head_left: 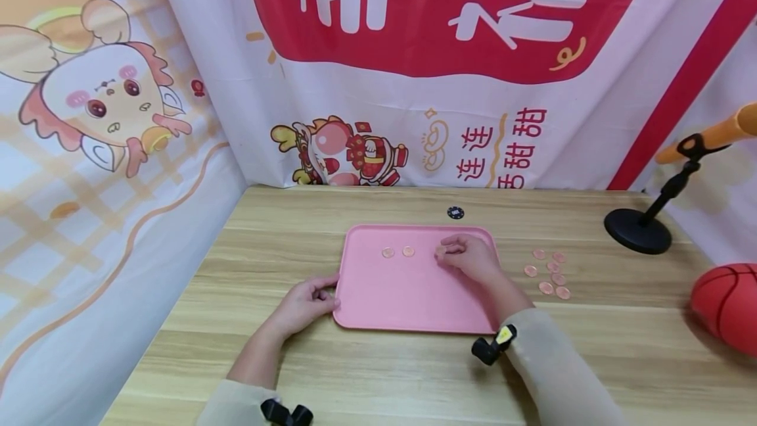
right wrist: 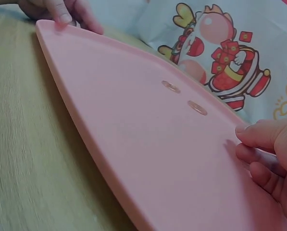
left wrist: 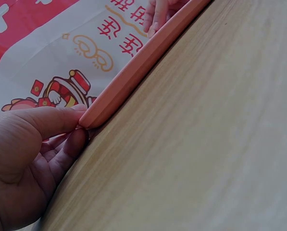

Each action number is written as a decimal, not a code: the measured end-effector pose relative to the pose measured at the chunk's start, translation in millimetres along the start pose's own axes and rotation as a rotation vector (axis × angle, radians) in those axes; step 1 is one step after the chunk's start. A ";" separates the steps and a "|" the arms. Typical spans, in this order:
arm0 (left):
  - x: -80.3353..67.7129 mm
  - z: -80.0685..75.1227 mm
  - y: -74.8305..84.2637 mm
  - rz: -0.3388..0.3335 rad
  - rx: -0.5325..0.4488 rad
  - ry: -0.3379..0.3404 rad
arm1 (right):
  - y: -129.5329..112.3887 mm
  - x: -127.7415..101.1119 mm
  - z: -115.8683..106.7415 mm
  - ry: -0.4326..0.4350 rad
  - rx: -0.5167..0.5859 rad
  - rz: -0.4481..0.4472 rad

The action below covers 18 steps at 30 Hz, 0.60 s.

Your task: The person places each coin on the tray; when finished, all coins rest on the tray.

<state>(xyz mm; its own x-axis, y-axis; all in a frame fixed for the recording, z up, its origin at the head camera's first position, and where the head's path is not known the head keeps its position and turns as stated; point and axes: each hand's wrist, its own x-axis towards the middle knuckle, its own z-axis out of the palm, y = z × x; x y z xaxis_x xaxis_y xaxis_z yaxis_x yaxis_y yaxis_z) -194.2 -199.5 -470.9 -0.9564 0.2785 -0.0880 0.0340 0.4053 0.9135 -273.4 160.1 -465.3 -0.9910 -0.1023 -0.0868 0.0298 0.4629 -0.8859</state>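
Note:
A pink tray (head_left: 414, 294) lies on the wooden table with two small pink discs (head_left: 398, 252) on its far part, also seen as discs (right wrist: 184, 97) in the right wrist view. My right hand (head_left: 445, 250) hovers low over the tray's far right part, fingers curled, pinching what looks like a third pink disc (head_left: 440, 250); the right wrist view hides it behind the fingertips (right wrist: 244, 130). My left hand (head_left: 328, 294) holds the tray's near left corner (left wrist: 93, 115), thumb on top and fingers curled at the rim.
Several more pink discs (head_left: 550, 275) lie on the table right of the tray. A dark chip (head_left: 455, 212) sits behind it. A black stand (head_left: 639, 232) with an orange bar and a red ball (head_left: 727, 304) occupy the right side. Printed cloth walls enclose the back and left.

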 end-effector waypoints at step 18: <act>-0.5 -0.9 -0.2 0.004 0.015 -0.006 | -12.4 12.1 21.0 -0.022 -0.165 0.035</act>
<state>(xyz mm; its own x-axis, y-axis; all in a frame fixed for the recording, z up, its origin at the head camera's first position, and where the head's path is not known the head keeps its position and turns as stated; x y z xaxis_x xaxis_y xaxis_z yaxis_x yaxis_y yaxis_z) -194.0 -200.6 -470.7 -0.9544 0.2857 -0.0868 0.0423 0.4170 0.9079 -283.0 134.6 -464.9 -0.9865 -0.1022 -0.1275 0.0401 0.6048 -0.7954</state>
